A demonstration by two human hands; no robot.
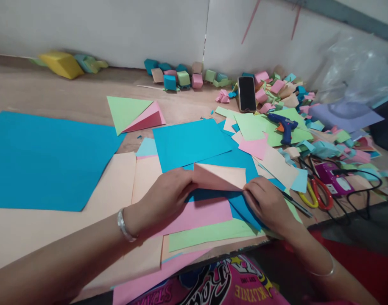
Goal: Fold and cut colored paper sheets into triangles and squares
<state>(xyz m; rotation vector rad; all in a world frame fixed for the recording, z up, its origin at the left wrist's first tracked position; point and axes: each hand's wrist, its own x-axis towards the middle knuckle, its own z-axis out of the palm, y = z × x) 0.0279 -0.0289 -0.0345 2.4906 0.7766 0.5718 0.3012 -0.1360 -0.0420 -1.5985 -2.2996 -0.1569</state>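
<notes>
Folded peach paper (217, 177) lies with its long axis sideways, ends pinched by left hand (168, 192) and right hand (269, 203).

The folded paper (217, 173) is between the left hand (163, 192) at nine o'clock and right hand (266, 205) at four, over overlapping sheets (209, 212). From it, a wide sheet (54, 161) lies farther out at nine, folded triangles (128, 110) at ten, boxes (183, 79) at eleven, a phone (246, 95) at one, a glue gun (286, 125) atop another sheet (303, 134) at two, scissors (321, 195) at three.
</notes>
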